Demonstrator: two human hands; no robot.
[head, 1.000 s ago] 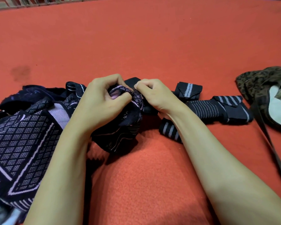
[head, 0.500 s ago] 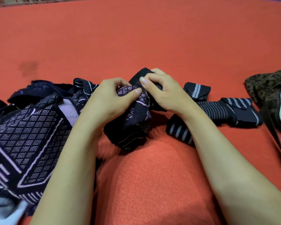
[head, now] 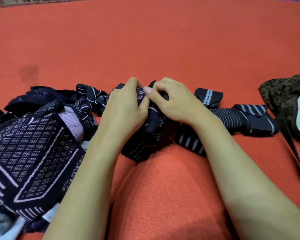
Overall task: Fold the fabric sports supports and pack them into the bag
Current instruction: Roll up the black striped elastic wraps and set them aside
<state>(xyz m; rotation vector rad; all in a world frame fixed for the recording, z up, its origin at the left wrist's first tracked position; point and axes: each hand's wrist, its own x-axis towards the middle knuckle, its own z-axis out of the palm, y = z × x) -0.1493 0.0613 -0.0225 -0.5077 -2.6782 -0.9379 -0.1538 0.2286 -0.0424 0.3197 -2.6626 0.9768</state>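
Support sits bunched at centre, gripped at its top by both the left hand and right hand, its length hanging toward the person. Bag lies well off right, nearer the right hand.

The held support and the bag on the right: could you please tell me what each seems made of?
Support: seemingly stretchy knit, matte, with woven pale dots and lines; it bunches softly under both hands. Bag: probably soft cloth, mottled brown print, slumped; pale lining shows.
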